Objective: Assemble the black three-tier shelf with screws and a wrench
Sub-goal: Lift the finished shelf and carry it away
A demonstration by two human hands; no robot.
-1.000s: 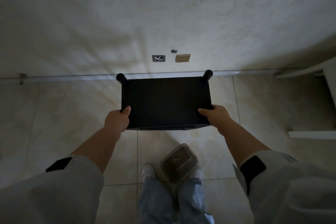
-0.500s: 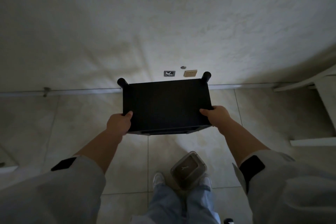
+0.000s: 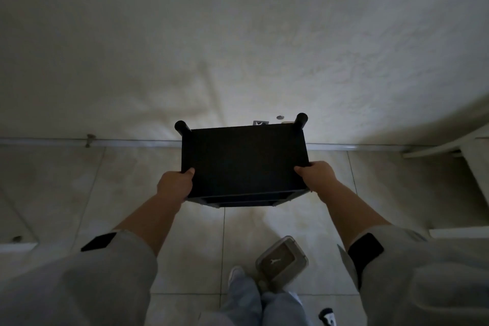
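The black three-tier shelf (image 3: 244, 159) stands upright by the far wall, apparently assembled and being positioned. The left hand (image 3: 175, 185) and right hand (image 3: 316, 175) clamp its near top corners, probably to steer it. A lidded grey plastic box (image 3: 281, 262) sits near the feet, clear of the shelf.

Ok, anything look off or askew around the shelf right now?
Nothing looks damaged or spilled. The black shelf is held level by its two sides, left hand and right hand gripping the top board. One oddity: a lidded plastic box sits on the floor tiles right by the person's feet, a possible trip hazard.
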